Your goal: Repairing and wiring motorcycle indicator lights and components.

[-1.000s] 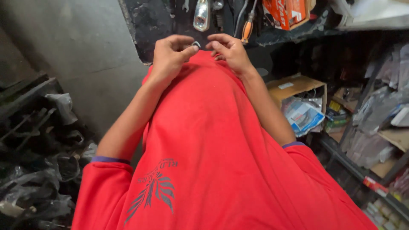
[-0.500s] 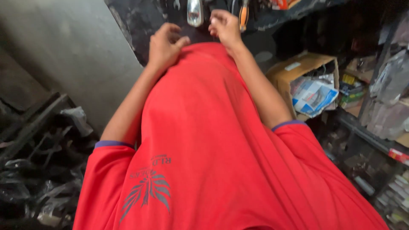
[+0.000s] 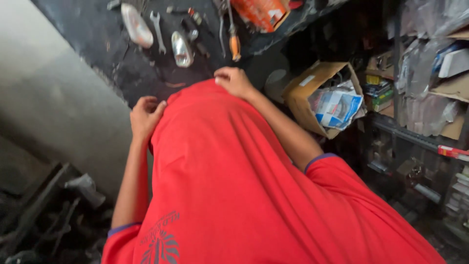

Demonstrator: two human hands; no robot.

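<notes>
Red cotton T-shirt [image 3: 229, 186], smooth, faint grey emblem near lower hem; worn on the person's torso, filling the centre of view. Left hand [image 3: 145, 115] pinches its edge with curled fingers; right hand [image 3: 235, 81] grips the top fold. Behind: dark grimy workbench [image 3: 122, 54], steel spanner [image 3: 158, 30].

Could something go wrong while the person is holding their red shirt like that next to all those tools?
Maybe. Both the left hand and the right hand grip the hem of the red shirt, right at the edge of the dark, dirty workbench, so the cloth could pick up grime. A wrench and an orange-handled tool lie close by; the pulled-out cloth might catch and drag them. The shirt also hides whatever is below the hands.
</notes>
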